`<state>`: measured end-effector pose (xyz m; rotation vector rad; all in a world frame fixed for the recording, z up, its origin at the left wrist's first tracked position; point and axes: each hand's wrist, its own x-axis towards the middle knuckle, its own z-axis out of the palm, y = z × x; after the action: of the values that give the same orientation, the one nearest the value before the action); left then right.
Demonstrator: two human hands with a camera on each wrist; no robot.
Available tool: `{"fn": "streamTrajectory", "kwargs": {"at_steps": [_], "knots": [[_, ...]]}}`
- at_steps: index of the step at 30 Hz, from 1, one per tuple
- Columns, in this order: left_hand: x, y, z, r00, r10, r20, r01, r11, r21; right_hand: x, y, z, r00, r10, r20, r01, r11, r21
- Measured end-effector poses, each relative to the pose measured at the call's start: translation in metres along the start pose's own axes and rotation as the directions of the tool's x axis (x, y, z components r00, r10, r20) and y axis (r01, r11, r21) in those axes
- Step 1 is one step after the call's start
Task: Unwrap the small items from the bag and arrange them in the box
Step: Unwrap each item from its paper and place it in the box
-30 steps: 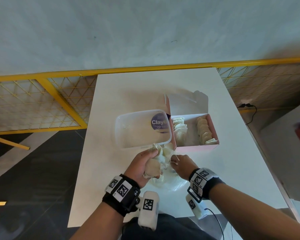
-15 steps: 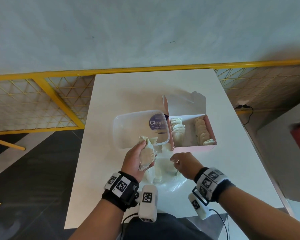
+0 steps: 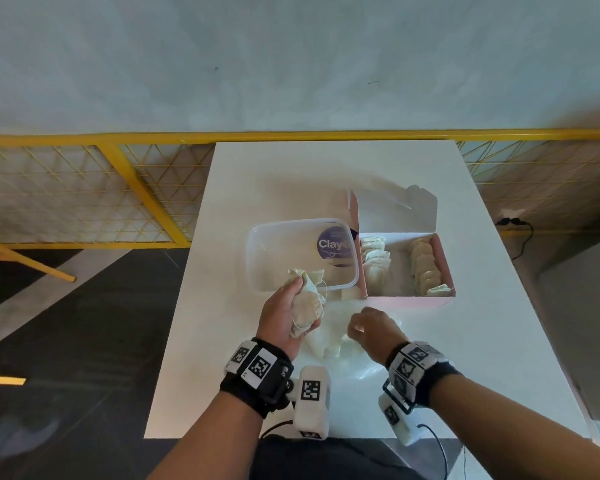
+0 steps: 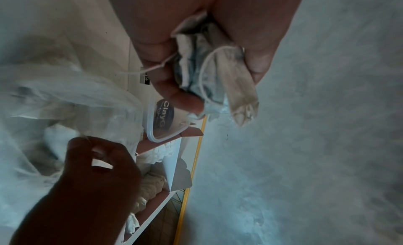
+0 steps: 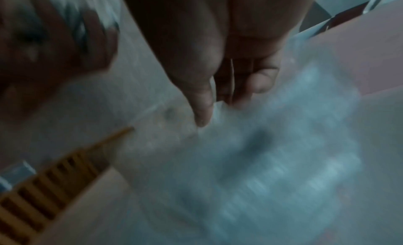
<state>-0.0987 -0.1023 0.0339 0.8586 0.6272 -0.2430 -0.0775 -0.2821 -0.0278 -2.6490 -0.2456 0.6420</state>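
My left hand [image 3: 300,303] grips a bundle of beige tea bags [image 3: 309,301] with strings, held above the table in front of the clear tub. The left wrist view shows the same bundle of tea bags [image 4: 209,72] between thumb and fingers. My right hand [image 3: 354,334] pinches the rim of the clear plastic bag [image 3: 350,365], which lies on the table with more tea bags [image 3: 323,346] inside. In the blurred right wrist view my thumb [image 5: 202,103] and fingers pinch the bag's film. The open pink box [image 3: 409,302] holds two rows of tea bags [image 3: 425,265].
A clear plastic tub [image 3: 257,258] with a purple label stands left of the box, touching it. The white table [image 3: 257,181] has its left edge close to my left hand. A yellow mesh railing [image 3: 84,195] runs behind the table. A cable [image 3: 520,237] lies on the floor at the right.
My left hand has lifted the bundle of tea bags out of the bag and moved it left, toward the tub. My right hand has stayed on the bag.
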Motion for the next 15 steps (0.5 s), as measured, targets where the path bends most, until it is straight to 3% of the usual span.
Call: {"fn": "streamTrajectory", "kwargs": {"at_steps": [3,7,9,15], "knots": [[0.003,-0.002,0.001,1.000,0.008,-0.020,-0.008,1.000,0.015,-0.016,-0.004,-0.028,0.992,0.059,-0.108,-0.015,0.930,0.366],[0.007,-0.007,0.012,0.998,0.050,-0.025,-0.048,0.997,0.053,-0.039,-0.016,-0.071,0.990,0.127,-0.064,-0.024,0.592,0.805],[0.008,-0.010,0.021,0.996,0.093,0.001,-0.093,0.993,0.076,-0.046,-0.020,-0.085,0.986,0.136,-0.092,0.007,0.520,0.854],[0.004,-0.015,0.050,0.978,0.205,0.033,-0.207,0.969,0.137,-0.052,-0.037,-0.093,0.982,0.108,-0.152,0.088,0.449,0.889]]}}
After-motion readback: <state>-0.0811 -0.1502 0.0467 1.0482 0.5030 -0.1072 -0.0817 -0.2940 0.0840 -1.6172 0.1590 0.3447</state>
